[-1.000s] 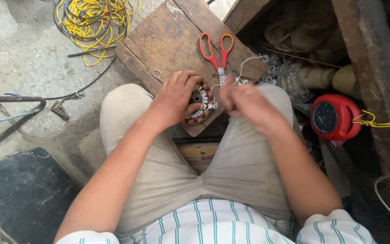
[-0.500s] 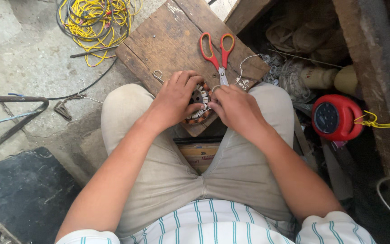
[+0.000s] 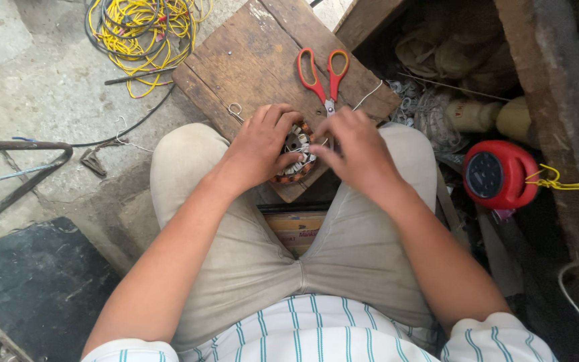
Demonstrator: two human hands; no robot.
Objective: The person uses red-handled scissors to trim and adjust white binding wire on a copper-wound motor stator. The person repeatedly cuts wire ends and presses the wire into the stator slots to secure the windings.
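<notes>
At the board's (image 3: 249, 60) near edge, left hand (image 3: 263, 149) closed round the stator (image 3: 296, 161), right hand (image 3: 356, 151) pinching its wire: winding looks underway, needing steady tension; scissors (image 3: 323, 74) lie beyond.

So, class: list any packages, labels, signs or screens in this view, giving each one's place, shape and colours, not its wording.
Cardboard box: on the floor between the person's knees, just below the wooden board; flat, rectangular, tan with a dark top edge and red print.
Round label: on the face of the red reel at right; dark circular disc.
No signs or screens.
</notes>
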